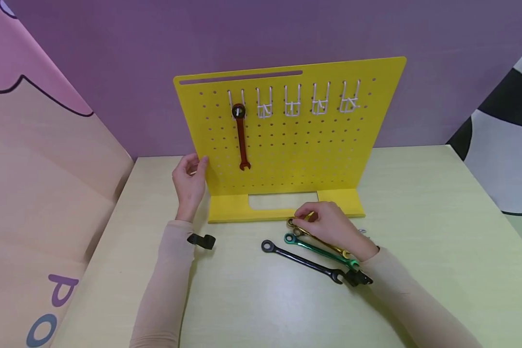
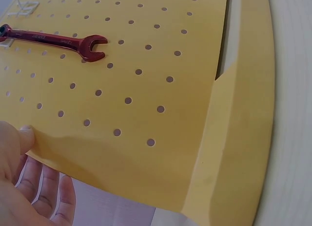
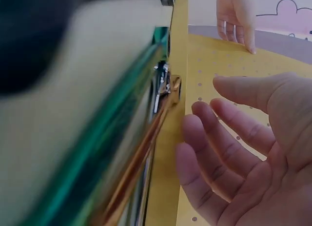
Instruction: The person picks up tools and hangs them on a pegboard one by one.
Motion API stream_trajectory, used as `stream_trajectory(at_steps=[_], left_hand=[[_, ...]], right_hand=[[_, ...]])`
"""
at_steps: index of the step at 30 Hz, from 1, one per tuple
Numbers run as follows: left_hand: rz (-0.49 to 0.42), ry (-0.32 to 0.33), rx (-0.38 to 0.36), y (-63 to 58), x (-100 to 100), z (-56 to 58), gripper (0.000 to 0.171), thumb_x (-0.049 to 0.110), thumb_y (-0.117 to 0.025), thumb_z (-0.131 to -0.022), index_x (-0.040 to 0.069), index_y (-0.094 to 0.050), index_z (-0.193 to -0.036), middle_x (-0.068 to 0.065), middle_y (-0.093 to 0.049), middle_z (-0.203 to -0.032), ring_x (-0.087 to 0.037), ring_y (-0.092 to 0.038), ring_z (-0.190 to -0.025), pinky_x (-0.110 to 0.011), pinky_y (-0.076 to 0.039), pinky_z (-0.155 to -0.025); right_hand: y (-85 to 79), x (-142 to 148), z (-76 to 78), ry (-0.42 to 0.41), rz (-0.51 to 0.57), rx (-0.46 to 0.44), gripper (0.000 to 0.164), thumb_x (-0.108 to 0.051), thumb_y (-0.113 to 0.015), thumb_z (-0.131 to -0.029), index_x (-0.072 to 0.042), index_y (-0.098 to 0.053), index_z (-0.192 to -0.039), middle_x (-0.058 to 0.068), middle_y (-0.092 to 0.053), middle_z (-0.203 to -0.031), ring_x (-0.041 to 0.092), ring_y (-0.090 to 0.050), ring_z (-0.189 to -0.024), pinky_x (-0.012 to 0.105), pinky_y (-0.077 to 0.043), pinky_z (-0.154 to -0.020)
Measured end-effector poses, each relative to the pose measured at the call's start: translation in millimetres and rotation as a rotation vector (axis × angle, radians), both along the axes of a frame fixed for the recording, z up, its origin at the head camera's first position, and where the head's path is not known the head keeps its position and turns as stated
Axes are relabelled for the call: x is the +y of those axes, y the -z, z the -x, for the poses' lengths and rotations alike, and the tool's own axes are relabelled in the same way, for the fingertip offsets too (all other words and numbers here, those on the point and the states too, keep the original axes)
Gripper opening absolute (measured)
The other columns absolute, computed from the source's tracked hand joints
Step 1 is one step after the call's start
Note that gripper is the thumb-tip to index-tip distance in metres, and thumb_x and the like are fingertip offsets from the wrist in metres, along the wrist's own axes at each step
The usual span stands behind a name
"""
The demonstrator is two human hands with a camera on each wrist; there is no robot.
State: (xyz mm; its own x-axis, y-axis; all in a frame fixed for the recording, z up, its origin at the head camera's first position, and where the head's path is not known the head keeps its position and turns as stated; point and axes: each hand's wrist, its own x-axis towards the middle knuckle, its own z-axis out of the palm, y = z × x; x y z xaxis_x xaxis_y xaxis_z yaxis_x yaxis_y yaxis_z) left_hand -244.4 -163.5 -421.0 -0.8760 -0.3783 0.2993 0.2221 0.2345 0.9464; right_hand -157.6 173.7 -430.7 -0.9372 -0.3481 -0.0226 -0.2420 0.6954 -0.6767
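Note:
My left hand (image 1: 189,186) grips the left edge of the yellow pegboard (image 1: 287,159), thumb on the front and fingers behind it. Just above a gold wrench (image 1: 324,241) hovers my right hand (image 1: 330,224); the right wrist view shows its fingers loosely bent and apart, holding nothing. Beside the gold wrench lie a green wrench (image 1: 317,249) and a black wrench (image 1: 304,261). Two ring ends show near the right fingertips, so more than one wrench may lie there. A red wrench (image 1: 241,140) hangs by its ring end from the leftmost hook.
Several white wire hooks (image 1: 292,106) line the pegboard's upper part, right of the red wrench. The board stands on a yellow base (image 1: 230,210) with a cut-out, on a pale table (image 1: 413,217). A purple backdrop (image 1: 243,34) rises behind. A small silvery piece (image 1: 362,231) shows beside the right wrist.

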Motion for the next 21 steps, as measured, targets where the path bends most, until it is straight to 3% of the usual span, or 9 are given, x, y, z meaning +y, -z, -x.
stream_trajectory(at_steps=[4, 10, 16, 21], left_hand=[[-0.001, 0.002, -0.006, -1.6, -0.7, -0.6, 0.031, 0.024, -0.073, -0.103, 0.000, -0.073, -0.123, -0.012, -0.071, -0.110, -0.012, -0.063, -0.095, -0.020, -0.053, -0.085], [-0.007, -0.005, -0.024, -2.1, 0.2, -1.3, 0.032, 0.025, -0.074, -0.103, 0.001, -0.072, -0.124, -0.012, -0.070, -0.111, -0.014, -0.062, -0.096, -0.023, -0.052, -0.087], [0.001, 0.004, 0.006, -2.4, 0.2, -0.9, 0.030, 0.023, -0.074, -0.103, 0.000, -0.073, -0.123, -0.013, -0.071, -0.110, -0.012, -0.062, -0.093, -0.022, -0.052, -0.084], [0.000, 0.011, 0.023, -2.3, 0.2, -2.0, 0.029, 0.021, -0.074, -0.103, -0.002, -0.073, -0.122, -0.013, -0.071, -0.108, -0.009, -0.062, -0.091, -0.020, -0.052, -0.082]], right_hand=[[1.6, 6.5, -15.3, -0.017, -0.007, 0.028, 0.010, -0.026, -0.080, -0.097, -0.019, -0.081, -0.103, -0.005, -0.079, -0.094, 0.011, -0.067, -0.081, 0.025, -0.053, -0.062], [3.1, 13.3, -38.8, -0.067, 0.000, 0.064, 0.005, -0.022, -0.083, -0.094, -0.020, -0.081, -0.098, -0.009, -0.077, -0.089, 0.004, -0.066, -0.075, 0.023, -0.053, -0.063], [8.4, 10.1, -49.1, -0.177, -0.026, 0.079, 0.009, -0.022, -0.084, -0.093, -0.019, -0.081, -0.101, -0.014, -0.075, -0.087, -0.003, -0.060, -0.071, 0.022, -0.051, -0.063], [11.8, 3.7, -53.3, -0.260, -0.125, 0.149, 0.011, -0.021, -0.089, -0.087, -0.019, -0.081, -0.095, -0.016, -0.072, -0.083, -0.004, -0.060, -0.073, 0.021, -0.052, -0.068]])
